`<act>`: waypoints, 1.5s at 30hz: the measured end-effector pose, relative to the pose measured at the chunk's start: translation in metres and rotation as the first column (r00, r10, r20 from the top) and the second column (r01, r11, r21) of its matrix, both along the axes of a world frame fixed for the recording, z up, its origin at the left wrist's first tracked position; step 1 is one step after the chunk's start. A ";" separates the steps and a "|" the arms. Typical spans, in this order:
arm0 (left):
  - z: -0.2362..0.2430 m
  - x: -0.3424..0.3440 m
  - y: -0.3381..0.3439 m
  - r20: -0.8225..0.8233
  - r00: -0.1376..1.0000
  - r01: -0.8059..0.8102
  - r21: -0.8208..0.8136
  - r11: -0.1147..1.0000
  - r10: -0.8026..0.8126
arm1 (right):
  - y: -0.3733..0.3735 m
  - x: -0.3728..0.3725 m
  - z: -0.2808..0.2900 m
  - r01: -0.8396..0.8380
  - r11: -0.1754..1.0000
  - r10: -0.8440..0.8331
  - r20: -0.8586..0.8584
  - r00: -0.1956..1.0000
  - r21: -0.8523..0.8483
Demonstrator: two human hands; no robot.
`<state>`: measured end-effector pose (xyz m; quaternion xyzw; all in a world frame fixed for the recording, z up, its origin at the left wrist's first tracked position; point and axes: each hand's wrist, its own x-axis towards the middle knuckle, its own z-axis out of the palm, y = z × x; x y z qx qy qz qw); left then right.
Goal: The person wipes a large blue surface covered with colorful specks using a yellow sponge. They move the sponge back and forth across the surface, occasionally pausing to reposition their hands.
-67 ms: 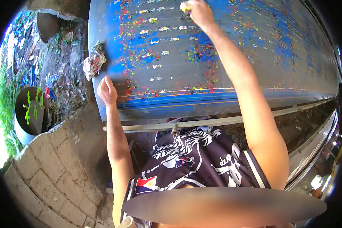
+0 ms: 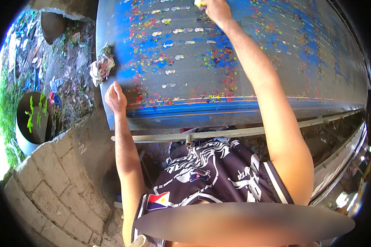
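A long blue-and-grey table [image 2: 218, 84] spreads in front of me, speckled with red, yellow and green paint dots. Rows of small white-outlined printed marks [image 2: 179, 57] run across its left half. Over the far middle, my right hand [image 2: 218, 11] is closed on a small bunched rag [image 2: 200, 5], pale yellow with dark patches and partly cut off by the top edge. My left hand [image 2: 116, 97] rests closed at the table's near left edge, thumb upward, with nothing seen in it. Just beyond it lies a crumpled stained cloth [image 2: 102, 69], apart from the fingers.
A metal rail [image 2: 226, 133] runs along the table's near side, between it and my body. Left of the table are a block wall [image 2: 49, 193], a round grey pot [image 2: 22, 131] with green plants, and littered ground [image 2: 66, 88]. White sheeting [image 2: 342, 158] hangs at the right.
My right hand has shifted slightly farther away with the rag, nearer the top edge. My left hand stays in place.
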<state>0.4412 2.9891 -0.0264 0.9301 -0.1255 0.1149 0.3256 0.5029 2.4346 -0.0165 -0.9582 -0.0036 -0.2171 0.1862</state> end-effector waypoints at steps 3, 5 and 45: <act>0.001 0.001 0.002 0.000 1.000 -0.013 0.036 0.999 0.013 | -0.023 0.067 -0.001 0.085 0.996 -0.086 0.018 0.996 0.025; 0.001 0.002 0.002 0.003 1.000 -0.015 0.042 0.999 0.014 | -0.035 0.102 0.006 0.222 0.972 -0.223 0.009 0.975 0.071; 0.013 -0.006 0.002 0.003 1.000 -0.011 0.066 0.998 0.010 | 0.320 -0.073 -0.008 -0.202 0.979 0.194 0.153 0.969 0.038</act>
